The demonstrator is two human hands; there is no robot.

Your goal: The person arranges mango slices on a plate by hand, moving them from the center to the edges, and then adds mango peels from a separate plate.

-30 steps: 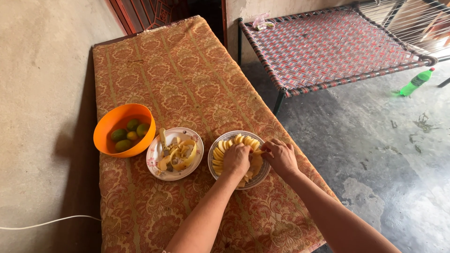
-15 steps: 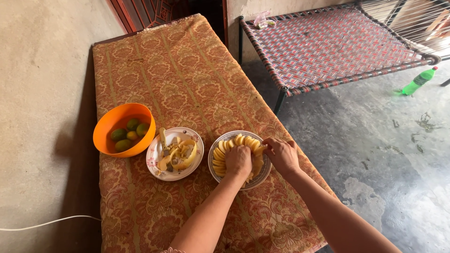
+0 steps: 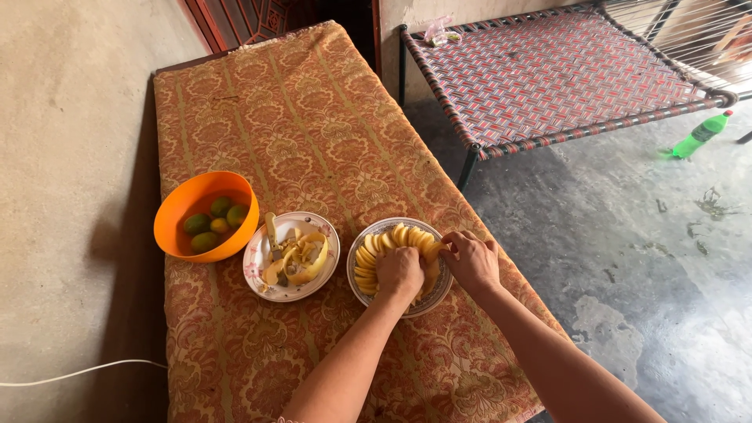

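both hands work over the plate of mango slices (image 3: 368,266). the left hand (image 3: 399,270) is curled, knuckles up over the plate's middle; its grip cannot be told. the right hand (image 3: 472,260) pinches a slice (image 3: 433,251) at the rim, about 3 o'clock. that plate sits near the table (image 3: 313,117) edge, so a nudge could tip it off. at 9 o'clock lie a peel plate (image 3: 291,255) and an orange bowl (image 3: 205,215); farther, a woven cot (image 3: 548,70).
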